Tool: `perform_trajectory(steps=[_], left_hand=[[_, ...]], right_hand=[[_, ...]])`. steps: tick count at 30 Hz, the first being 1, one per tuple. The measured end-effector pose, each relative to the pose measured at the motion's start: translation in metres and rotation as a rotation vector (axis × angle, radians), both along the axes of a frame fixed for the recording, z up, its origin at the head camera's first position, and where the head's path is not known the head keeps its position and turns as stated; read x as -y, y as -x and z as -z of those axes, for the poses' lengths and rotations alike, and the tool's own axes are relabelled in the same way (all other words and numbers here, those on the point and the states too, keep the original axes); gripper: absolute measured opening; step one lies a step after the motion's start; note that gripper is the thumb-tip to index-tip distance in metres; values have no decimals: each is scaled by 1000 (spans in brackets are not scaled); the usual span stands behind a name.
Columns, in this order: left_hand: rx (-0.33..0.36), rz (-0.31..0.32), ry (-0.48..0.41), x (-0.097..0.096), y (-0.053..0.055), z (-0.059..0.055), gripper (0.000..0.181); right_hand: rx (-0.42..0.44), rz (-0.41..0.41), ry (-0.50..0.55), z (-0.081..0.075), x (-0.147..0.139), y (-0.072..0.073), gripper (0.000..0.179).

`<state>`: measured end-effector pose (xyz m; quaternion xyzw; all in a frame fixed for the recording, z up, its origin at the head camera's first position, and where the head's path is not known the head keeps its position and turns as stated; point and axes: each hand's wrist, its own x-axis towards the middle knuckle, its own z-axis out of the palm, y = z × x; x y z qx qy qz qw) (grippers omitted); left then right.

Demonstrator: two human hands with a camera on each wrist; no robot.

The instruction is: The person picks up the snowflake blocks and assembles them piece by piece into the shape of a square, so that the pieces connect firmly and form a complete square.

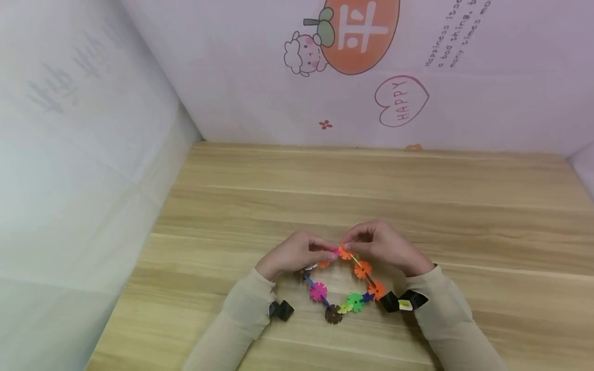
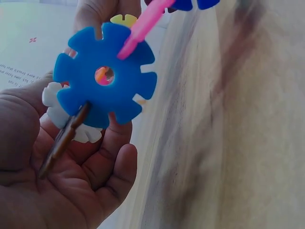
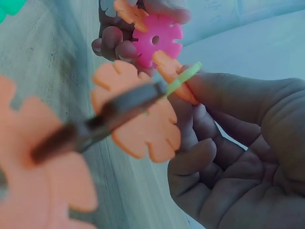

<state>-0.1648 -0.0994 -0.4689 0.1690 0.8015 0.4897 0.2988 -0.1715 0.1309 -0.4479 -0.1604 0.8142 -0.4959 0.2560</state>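
A chain of slotted plastic flower discs hangs in a loop between the two hands in the head view. My left hand (image 1: 294, 252) pinches a pink disc (image 3: 164, 36) at its edge. With thumb and fingertips, my right hand (image 1: 385, 246) pinches an orange disc (image 3: 171, 71). The two discs meet edge to edge; whether their slots interlock I cannot tell. Lower in the loop are a magenta disc (image 1: 318, 291), a dark brown disc (image 1: 333, 314) and a green disc (image 1: 355, 302). A blue disc (image 2: 81, 57) hangs by the left palm, joined to brown and pink ones.
The wooden table (image 1: 260, 185) lies under both hands. A white printed cloth (image 1: 241, 77) stands behind it, and another pale cloth (image 1: 83, 180) rises along the left. Black wrist devices (image 1: 280, 310) sit at both cuffs, the right one close to the loop.
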Motion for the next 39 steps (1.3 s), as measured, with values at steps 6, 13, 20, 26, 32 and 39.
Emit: perform_trajectory(steps=[6,13,20,26,32,39], left_hand=[[50,-29,0,3,0,-2,26],[47,-34,24,5,1,-5,24],[49,-32,-15,4,0,-1,24],[13,-44,7,1,-1,0,27],[2,-65,5,-2,0,1,27],[-13,-69,-7,-3,-1,2,27]], right_hand=[[-8,19,10,2,0,1,15],[-4,73,22,3,-3,1,19],[1,80,31,3,-1,1,25],[-3,104,18,2,1,-1,22],[7,130,18,3,3,-2,20],[16,158,9,5,6,-1,21]])
